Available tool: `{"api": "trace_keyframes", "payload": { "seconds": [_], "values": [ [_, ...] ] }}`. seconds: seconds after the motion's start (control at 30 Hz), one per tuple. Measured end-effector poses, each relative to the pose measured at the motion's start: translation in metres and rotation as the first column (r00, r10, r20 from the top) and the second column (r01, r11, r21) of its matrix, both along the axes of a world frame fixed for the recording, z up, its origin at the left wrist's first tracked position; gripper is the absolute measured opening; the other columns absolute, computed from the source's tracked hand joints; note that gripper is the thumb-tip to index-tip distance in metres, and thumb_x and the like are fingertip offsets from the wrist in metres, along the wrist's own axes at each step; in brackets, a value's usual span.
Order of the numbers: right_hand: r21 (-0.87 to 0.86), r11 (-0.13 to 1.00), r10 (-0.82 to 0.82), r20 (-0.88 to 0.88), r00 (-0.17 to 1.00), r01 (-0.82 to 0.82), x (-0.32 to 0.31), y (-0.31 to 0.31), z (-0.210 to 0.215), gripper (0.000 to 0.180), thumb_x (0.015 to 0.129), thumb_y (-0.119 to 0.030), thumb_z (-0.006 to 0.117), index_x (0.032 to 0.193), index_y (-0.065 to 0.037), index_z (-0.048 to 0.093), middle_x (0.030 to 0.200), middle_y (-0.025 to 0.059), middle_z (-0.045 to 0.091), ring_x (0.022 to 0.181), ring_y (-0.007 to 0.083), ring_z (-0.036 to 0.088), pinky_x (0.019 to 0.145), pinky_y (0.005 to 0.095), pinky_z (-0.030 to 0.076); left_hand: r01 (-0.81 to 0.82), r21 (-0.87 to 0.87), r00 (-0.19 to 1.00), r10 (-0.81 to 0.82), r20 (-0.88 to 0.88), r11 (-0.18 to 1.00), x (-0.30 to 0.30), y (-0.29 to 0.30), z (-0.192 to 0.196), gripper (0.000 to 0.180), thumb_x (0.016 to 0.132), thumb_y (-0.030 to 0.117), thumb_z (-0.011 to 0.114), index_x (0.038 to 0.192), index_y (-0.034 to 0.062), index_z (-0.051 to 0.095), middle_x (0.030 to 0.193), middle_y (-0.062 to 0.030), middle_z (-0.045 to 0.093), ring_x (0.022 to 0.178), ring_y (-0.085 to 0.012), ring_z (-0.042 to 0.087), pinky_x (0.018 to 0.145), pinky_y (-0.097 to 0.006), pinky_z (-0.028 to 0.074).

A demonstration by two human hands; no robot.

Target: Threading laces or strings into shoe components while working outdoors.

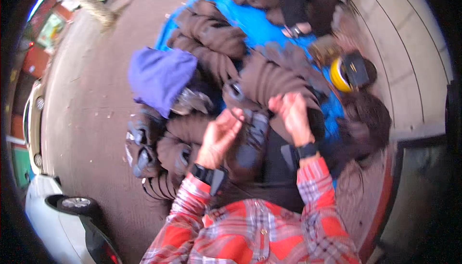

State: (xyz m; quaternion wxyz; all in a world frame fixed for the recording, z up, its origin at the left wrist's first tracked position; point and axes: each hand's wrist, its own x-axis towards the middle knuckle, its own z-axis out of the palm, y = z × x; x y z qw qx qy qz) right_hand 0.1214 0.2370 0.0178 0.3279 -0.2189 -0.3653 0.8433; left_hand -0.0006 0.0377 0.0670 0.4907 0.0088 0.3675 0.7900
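Note:
My left hand (222, 134) is closed in a pinch at its fingertips, above the dark cloth in my lap. A thin dark bit seems to show at those fingertips, but blur hides what it is. To its right, my right hand (293, 115) is raised with fingers bent together; anything in them is too small to make out. The hands are apart. Between and below them lies a dark brown cloth piece (250, 141) with a greyish patch. Just beyond is a thick stack of brown folded cloth (274, 79).
A blue tarp (255, 21) lies under more brown stacks (209, 33). Purple cloth (161, 76) sits at the left of the pile. A yellow and black round object (340, 74) is at the right. Another person's hand (299, 29) shows beyond. A white car (62, 220) stands lower left.

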Motion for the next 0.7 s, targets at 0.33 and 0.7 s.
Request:
{"api": "trace_keyframes", "payload": {
  "seconds": [0.33,0.7],
  "values": [
    [0.396,0.860,-0.479,0.407,0.777,0.322,0.111,0.045,0.001,0.024,0.090,-0.004,0.048,0.111,0.002,0.040,0.099,0.0168,0.055,0.082,0.0284,0.064,0.068,0.0377,0.057,-0.145,-0.438,0.087,-0.430,-0.899,0.887,0.030,-0.026,-0.056,0.027,0.078,0.016,0.065,0.097,0.0021,0.053,0.103,-0.0160,0.047,0.091,-0.0292,0.050,0.078,-0.036,0.043],
    [0.339,0.847,0.106,0.647,0.755,-0.410,0.066,-0.061,0.035,0.017,0.091,-0.017,0.049,0.100,-0.005,0.057,0.075,0.0059,0.062,0.054,0.0096,0.058,0.041,0.0230,0.044,0.175,-0.744,-0.503,-0.592,-0.630,0.644,-0.049,-0.022,0.011,0.012,0.082,0.012,0.054,0.084,0.0024,0.059,0.080,-0.0144,0.058,0.078,-0.0338,0.058,0.065,-0.038,0.046]
  ]
}}
